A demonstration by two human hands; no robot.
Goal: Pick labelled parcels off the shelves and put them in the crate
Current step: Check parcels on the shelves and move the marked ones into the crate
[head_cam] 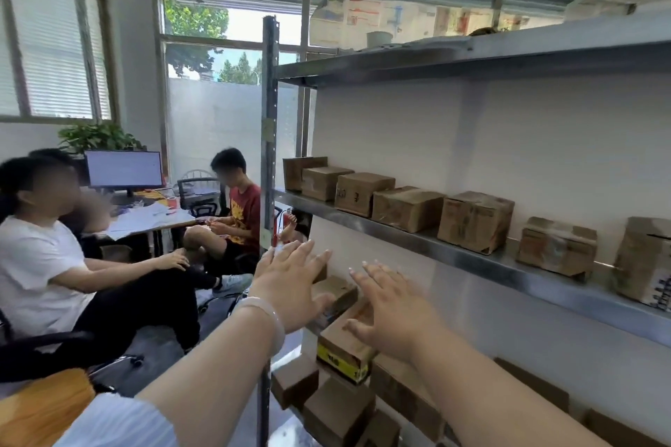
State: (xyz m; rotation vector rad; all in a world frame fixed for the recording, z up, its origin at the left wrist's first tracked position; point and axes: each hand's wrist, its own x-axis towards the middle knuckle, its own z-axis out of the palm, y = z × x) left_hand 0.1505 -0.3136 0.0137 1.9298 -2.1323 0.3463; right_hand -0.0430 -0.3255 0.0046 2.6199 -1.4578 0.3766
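The parcel I am after looks to be the cardboard one with the yellow-and-black band [339,356]. It sits at the front edge of the lower shelf near the left end, with my right hand [395,312] hovering over its top. My left hand [290,287] is just to its left, in front of a smaller box [337,292] further back. On both hands the fingers [377,272] are spread and straight, holding nothing, so I judge this to be the reach, before any grasp. Next I would need to close both palms on the parcel's sides and draw it out over the front edge. I cannot read a label on it from here, and the crate is not in view. More boxes [337,406] crowd just below and beside it. The middle shelf [472,258] overhangs above with its own row of parcels [475,216], so lifting room is tight. The shelf's upright post [269,141] stands just left of my left hand. Beyond it, people sit [47,265] by a counter [152,219] with a monitor [124,169].
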